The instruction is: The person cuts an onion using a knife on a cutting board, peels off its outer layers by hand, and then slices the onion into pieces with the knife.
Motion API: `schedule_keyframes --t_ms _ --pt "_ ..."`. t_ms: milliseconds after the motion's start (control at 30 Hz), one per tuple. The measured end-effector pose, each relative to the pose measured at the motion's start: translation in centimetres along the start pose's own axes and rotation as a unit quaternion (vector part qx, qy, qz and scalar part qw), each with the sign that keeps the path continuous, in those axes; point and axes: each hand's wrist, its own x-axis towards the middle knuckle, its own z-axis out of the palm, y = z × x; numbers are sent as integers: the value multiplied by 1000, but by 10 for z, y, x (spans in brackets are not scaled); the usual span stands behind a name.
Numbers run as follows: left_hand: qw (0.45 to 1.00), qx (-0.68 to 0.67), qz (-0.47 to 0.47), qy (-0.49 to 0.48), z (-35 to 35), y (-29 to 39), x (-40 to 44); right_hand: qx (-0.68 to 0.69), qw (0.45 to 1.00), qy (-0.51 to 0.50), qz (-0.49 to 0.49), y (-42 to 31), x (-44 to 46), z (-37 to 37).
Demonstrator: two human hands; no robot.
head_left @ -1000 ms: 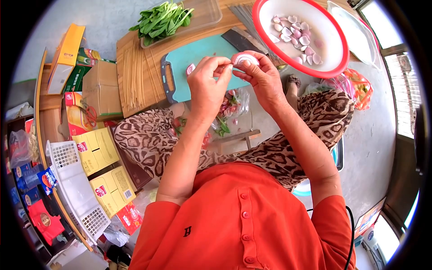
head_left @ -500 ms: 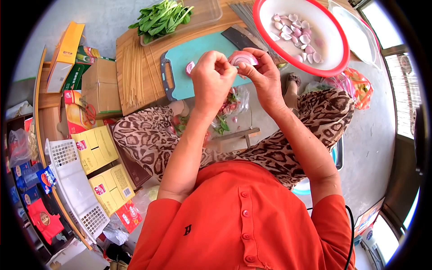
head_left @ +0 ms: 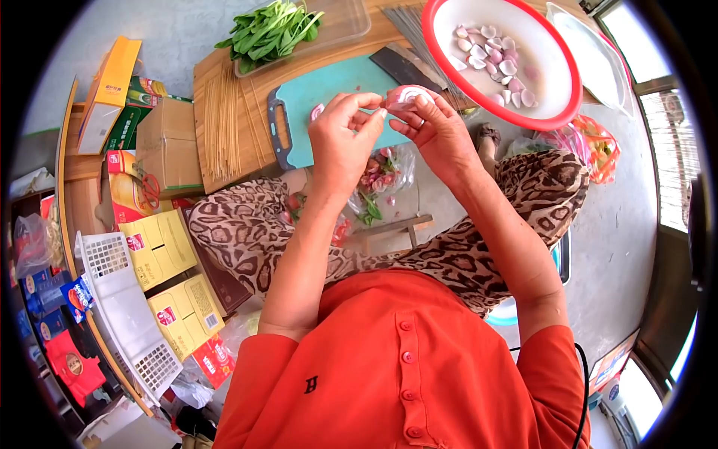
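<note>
Above the turquoise cutting board [head_left: 340, 86], my right hand [head_left: 443, 142] grips a cut piece of red onion [head_left: 406, 96], its pale layered side showing. My left hand [head_left: 342, 138] is just left of it, thumb and forefinger drawn together in a pinch near the onion's edge; whatever is between those fingertips is too small to make out. Another red onion piece [head_left: 316, 111] lies on the board beside its handle, partly behind my left hand. A wide dark knife blade [head_left: 407, 66] rests across the board's right end.
A red-rimmed white bowl [head_left: 554, 112] holds several onion pieces [head_left: 499, 56]. Wooden skewers [head_left: 228, 123] and metal skewers [head_left: 419, 30] lie on the wooden table [head_left: 206, 82]. Leafy greens [head_left: 273, 31] sit in a clear tray [head_left: 348, 21]. A plastic bag of scraps [head_left: 385, 170] lies below.
My left hand has turned and its fingers have loosened from a tight curl. My right hand has tilted the onion piece so its layered face shows more, and both hands sit slightly lower.
</note>
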Motion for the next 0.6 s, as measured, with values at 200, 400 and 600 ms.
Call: schedule_keyframes --t_ms 200,400,600 --pt "980 155 121 31 6 2 -1 1 1000 3 11 3 -1 0" --pt "965 208 150 44 8 1 0 2 1000 -12 5 5 -3 2" --pt "972 195 129 34 7 8 2 -11 1000 -28 7 2 -3 5"
